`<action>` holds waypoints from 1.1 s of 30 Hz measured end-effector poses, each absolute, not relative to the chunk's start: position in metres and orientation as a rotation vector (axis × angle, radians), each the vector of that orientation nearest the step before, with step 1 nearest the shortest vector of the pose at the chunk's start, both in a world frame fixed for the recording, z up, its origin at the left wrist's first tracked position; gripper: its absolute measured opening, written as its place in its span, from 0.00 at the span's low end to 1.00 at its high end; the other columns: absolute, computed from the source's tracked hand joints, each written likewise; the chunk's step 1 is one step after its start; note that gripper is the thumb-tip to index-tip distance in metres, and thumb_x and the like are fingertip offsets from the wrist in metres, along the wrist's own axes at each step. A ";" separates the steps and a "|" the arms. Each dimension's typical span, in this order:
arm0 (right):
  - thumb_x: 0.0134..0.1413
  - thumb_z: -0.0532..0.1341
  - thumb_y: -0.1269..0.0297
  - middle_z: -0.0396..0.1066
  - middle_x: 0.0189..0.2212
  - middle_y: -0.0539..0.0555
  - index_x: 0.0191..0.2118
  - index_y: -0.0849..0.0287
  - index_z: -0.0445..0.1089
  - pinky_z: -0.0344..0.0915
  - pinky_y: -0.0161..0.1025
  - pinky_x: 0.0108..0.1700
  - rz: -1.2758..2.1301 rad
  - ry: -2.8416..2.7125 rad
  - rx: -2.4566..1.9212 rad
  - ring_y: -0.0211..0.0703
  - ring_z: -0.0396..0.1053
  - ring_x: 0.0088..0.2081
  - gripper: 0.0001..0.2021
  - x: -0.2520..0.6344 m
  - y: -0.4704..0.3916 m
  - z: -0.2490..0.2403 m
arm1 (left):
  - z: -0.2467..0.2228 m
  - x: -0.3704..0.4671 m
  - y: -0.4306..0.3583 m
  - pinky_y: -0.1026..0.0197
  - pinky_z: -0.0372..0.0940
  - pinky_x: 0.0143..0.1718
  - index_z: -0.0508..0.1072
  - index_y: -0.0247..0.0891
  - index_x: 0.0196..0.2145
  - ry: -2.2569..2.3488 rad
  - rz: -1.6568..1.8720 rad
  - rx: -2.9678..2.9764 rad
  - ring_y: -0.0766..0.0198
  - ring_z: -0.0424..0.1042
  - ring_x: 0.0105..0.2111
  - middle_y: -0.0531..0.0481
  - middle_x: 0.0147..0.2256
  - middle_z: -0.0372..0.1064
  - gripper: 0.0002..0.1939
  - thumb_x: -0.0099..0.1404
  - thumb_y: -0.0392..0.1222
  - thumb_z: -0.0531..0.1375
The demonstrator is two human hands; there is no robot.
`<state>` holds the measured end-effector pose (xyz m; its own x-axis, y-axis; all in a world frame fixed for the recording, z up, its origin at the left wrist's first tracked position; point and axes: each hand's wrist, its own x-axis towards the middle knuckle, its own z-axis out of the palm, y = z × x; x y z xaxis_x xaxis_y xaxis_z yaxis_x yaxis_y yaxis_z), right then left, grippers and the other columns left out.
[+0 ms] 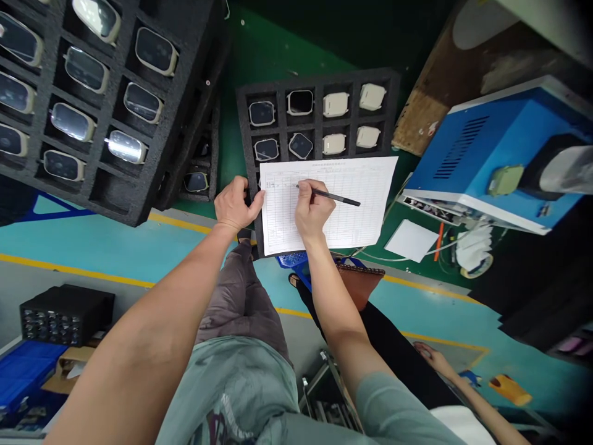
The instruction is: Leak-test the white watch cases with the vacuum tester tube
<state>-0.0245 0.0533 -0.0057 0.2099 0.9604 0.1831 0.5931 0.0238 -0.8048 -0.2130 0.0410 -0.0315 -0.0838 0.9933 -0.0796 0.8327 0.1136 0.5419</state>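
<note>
A printed form (352,222) with a ruled table lies across the front part of a black foam tray (319,79). My right hand (314,210) rests on the sheet, fingers closed round a black pen (343,198) whose tip is near the upper left of the table. At the tray's left edge, beside the paper, my left hand (237,203) lies with thumb and fingers apart, holding nothing. Behind the sheet, several square watches sit in the tray's compartments, some showing a dark screen (300,102), others a pale cream side (336,104). The paper hides the nearer compartments.
Stacked foam trays (162,133) with more watches stand at the left. On the right are a blue machine (491,148), a white paper piece (411,240) and an orange stick (439,241). Another person's hand (433,358) shows at lower right.
</note>
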 end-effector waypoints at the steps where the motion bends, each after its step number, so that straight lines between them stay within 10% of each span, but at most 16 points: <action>1: 0.71 0.52 0.46 0.75 0.32 0.53 0.37 0.58 0.72 0.70 0.39 0.40 0.554 -1.486 -1.655 0.39 0.74 0.36 0.22 -0.025 0.053 -0.006 | -0.031 -0.213 0.041 0.55 0.61 0.32 0.65 0.39 0.38 1.977 0.509 1.774 0.55 0.72 0.33 0.46 0.28 0.68 0.24 0.66 0.65 0.54; 33: 0.70 0.52 0.46 0.71 0.33 0.53 0.38 0.58 0.71 0.71 0.41 0.43 0.702 -1.389 -1.648 0.39 0.72 0.36 0.22 -0.033 0.055 0.005 | -0.034 -0.212 0.040 0.55 0.62 0.34 0.66 0.39 0.38 1.982 0.501 1.759 0.55 0.72 0.33 0.46 0.29 0.68 0.25 0.66 0.66 0.55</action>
<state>-0.0332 0.0553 0.0045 0.2263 0.9688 0.1010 0.4938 -0.0248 -0.8692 -0.2124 0.0396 -0.0343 -0.0935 0.9919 -0.0858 0.8323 0.1252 0.5400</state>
